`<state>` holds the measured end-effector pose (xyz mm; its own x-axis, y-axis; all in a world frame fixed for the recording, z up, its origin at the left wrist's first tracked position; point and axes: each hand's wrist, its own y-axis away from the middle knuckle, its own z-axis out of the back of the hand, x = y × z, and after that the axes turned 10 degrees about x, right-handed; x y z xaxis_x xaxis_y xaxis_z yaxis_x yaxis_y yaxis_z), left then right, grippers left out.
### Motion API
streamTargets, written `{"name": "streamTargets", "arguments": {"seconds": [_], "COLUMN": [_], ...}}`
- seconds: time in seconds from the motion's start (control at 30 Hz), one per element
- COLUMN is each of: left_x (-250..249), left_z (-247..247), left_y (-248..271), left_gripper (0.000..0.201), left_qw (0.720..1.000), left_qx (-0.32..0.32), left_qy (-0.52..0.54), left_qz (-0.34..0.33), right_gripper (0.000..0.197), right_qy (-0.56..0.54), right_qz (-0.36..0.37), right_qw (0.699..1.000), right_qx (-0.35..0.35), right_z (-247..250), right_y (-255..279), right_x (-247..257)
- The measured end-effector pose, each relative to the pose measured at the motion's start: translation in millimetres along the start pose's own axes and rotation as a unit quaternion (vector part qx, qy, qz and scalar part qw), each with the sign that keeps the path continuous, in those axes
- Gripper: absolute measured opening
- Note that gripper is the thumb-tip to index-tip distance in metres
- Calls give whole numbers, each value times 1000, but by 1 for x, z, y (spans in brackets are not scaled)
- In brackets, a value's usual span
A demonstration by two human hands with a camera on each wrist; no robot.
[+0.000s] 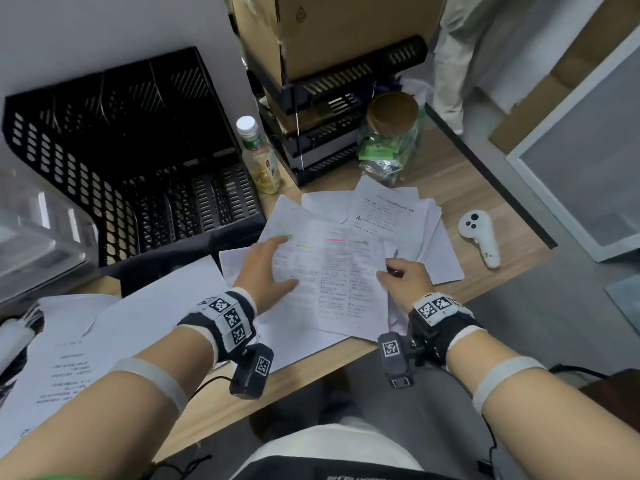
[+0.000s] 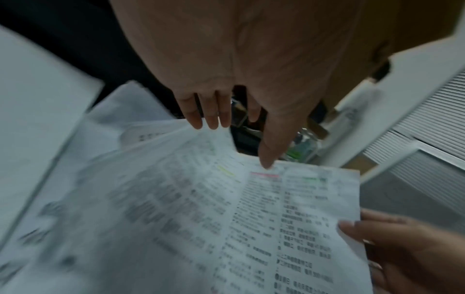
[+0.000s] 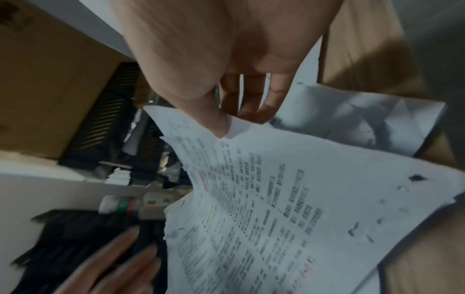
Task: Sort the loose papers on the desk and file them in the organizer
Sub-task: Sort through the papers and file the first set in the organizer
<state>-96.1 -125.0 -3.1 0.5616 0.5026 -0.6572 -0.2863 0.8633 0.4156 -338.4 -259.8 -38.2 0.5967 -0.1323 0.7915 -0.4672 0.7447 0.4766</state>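
Loose white papers point(image 1: 388, 216) lie scattered over the wooden desk point(image 1: 460, 188). On top is a printed sheet with green, yellow and pink highlights point(image 1: 332, 271) point(image 2: 251, 218) point(image 3: 251, 189). My left hand point(image 1: 268, 268) point(image 2: 226, 119) hovers flat over its left part with straight fingers. My right hand point(image 1: 401, 275) point(image 3: 226, 123) pinches the sheet's right edge between thumb and fingers, lifting it. A black perforated file organizer point(image 1: 131, 161) with upright slots stands at the back left, its slots dark inside.
A plastic bottle point(image 1: 258, 154) stands beside the organizer. Stacked black trays point(image 1: 322, 133) carry a cardboard box point(image 1: 325, 29). A glass jar point(image 1: 391, 136) and a white controller point(image 1: 479, 237) sit to the right. More printed sheets point(image 1: 86, 348) lie front left.
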Motion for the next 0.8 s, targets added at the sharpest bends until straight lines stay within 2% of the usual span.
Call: {"name": "streamTargets", "arguments": {"seconds": [0.1, 0.17, 0.23, 0.37, 0.4, 0.47, 0.5, 0.57, 0.63, 0.73, 0.8], "left_x": [-23, -31, -31, -23, -19, -5, 3, 18, 33, 62, 75], "left_z": [-1, -2, -3, 2, 4, 10, 15, 30, 47, 67, 68], "left_y": [-9, -13, -16, -11, -9, -4, -2, 4, 12, 24, 33], "left_gripper": [99, 95, 77, 25, 15, 18, 23, 21, 24, 19, 20], "left_qw": [988, 967, 945, 925, 930, 952, 968, 992, 999, 983, 948], "left_qx": [74, 89, 97, 150, 167, 170, 145, 53, -29, -123, -161], "left_qy": [-110, -210, -284, -342, -322, -249, -201, -110, -28, 97, 228], "left_qz": [-77, -110, -131, -74, -64, -46, -43, -36, 5, 98, 153], "right_gripper": [18, 19, 19, 16, 15, 13, 13, 16, 21, 16, 11], "right_qy": [10, 4, 4, 20, 9, -37, -70, -138, -182, -188, -187], "right_qz": [65, 71, 55, 52, 46, 14, -9, -74, -157, -209, -220], "right_qw": [994, 986, 980, 976, 979, 988, 991, 986, 970, 958, 955], "right_qx": [83, 153, 191, 212, 199, 150, 116, 50, 26, 62, 73], "right_z": [0, -1, 1, 8, 9, 14, 18, 23, 25, 16, 5], "right_y": [20, 28, 34, 41, 41, 33, 26, 8, -4, -10, -13], "right_x": [7, 2, -2, -7, -8, -15, -21, -33, -42, -47, -45]}}
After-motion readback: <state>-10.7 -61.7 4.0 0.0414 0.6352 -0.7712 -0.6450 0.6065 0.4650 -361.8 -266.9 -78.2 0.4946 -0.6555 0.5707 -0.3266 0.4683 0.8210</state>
